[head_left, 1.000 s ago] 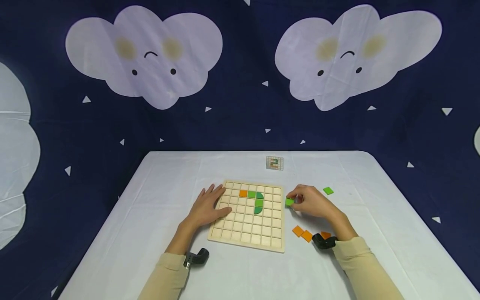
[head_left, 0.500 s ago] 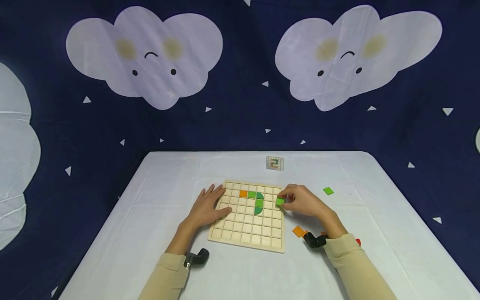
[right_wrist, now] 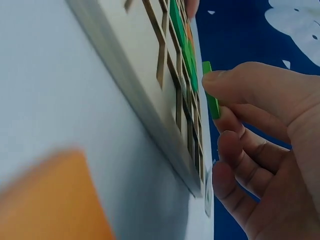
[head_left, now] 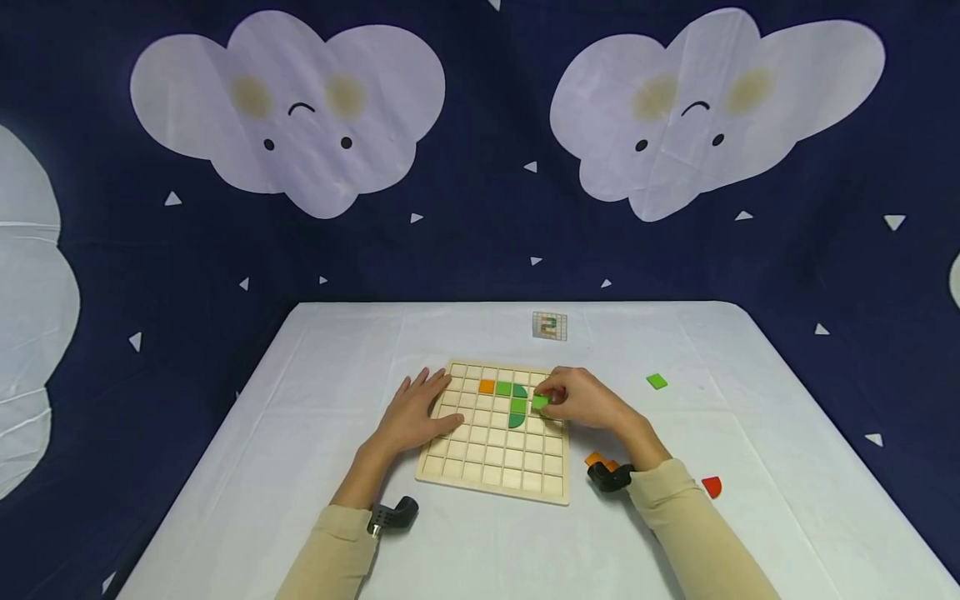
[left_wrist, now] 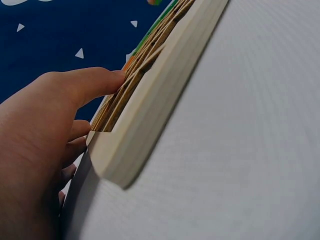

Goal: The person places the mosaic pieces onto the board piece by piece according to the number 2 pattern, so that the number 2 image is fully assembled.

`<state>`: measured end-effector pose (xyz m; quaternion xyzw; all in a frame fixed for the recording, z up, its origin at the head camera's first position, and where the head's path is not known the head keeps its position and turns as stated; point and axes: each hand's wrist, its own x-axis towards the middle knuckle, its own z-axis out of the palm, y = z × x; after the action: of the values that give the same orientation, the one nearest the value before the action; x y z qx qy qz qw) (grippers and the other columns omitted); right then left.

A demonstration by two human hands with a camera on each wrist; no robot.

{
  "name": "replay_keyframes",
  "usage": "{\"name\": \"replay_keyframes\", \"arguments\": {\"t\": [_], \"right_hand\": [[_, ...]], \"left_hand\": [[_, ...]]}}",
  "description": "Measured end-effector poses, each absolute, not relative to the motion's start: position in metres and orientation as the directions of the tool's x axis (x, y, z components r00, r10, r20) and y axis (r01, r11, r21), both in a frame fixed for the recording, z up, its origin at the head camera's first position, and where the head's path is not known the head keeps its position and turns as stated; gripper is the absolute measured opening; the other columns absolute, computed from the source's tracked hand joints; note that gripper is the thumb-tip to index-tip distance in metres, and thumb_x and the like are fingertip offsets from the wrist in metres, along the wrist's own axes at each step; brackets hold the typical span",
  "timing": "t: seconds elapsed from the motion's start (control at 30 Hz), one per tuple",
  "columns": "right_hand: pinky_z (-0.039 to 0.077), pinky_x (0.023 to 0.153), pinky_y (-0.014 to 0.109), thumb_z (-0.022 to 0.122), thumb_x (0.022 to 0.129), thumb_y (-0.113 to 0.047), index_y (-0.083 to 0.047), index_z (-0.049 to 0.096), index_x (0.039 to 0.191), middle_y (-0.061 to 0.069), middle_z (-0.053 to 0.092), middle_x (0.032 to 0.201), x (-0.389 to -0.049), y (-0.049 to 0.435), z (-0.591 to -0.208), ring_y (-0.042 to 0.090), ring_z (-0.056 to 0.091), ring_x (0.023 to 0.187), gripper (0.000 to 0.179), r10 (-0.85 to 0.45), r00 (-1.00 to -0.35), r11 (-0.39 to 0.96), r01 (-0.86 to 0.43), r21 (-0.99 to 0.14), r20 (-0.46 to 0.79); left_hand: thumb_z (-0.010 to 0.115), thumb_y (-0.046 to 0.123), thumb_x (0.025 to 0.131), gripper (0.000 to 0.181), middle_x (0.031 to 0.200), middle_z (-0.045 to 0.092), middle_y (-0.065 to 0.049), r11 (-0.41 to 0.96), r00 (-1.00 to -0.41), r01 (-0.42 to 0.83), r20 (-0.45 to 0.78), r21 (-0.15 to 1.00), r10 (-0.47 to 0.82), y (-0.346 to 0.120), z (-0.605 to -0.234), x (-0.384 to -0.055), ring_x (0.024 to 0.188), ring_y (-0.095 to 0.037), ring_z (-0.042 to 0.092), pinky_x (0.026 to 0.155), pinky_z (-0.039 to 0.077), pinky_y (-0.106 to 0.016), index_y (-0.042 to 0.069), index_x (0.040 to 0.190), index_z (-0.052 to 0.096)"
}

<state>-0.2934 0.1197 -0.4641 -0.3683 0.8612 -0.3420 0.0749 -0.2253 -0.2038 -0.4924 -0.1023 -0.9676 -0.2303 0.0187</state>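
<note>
A wooden grid board lies on the white table. Set into its cells are an orange square tile, light green square tiles and dark green quarter-round tiles. My left hand rests on the board's left edge, fingers spread, thumb over the grid. Above the right part of the board, my right hand pinches a light green square tile between thumb and fingers. In the right wrist view this tile is held on edge, apart from the board.
A small pattern card stands behind the board. To the right lie a loose green tile and a red quarter-round tile. Orange tiles are partly hidden by the black right wrist camera.
My right hand has moved left with the green tile, from beside the board to over its grid. The red tile has come out from behind my right arm. My left hand stays put.
</note>
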Motion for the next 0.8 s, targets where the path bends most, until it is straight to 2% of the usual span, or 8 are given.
{"name": "replay_keyframes", "arguments": {"t": [0.33, 0.8], "right_hand": [[0.053, 0.069, 0.028, 0.074, 0.083, -0.015, -0.009, 0.073, 0.111, 0.000, 0.065, 0.097, -0.288, 0.097, -0.464, 0.009, 0.057, 0.078, 0.028, -0.724, -0.682, 0.482, -0.606, -0.633, 0.103], [0.053, 0.066, 0.026, 0.076, 0.083, -0.016, -0.011, 0.074, 0.108, -0.004, 0.065, 0.096, -0.282, 0.071, -0.466, 0.009, 0.057, 0.076, 0.026, -0.771, -0.626, 0.430, -0.648, -0.628, 0.118]], "left_hand": [[0.060, 0.061, 0.082, 0.084, 0.154, 0.030, -0.001, 0.874, -0.979, 0.204, 0.084, 0.440, 0.186, -0.204, -0.493, -0.225, 0.145, -0.022, 0.014, 0.117, 0.002, -0.040, 0.015, 0.148, 0.039], [0.059, 0.062, 0.082, 0.083, 0.154, 0.031, 0.000, 0.875, -0.977, 0.211, 0.094, 0.435, 0.189, -0.205, -0.494, -0.226, 0.144, -0.022, 0.015, 0.117, 0.002, -0.041, 0.015, 0.148, 0.039]]}}
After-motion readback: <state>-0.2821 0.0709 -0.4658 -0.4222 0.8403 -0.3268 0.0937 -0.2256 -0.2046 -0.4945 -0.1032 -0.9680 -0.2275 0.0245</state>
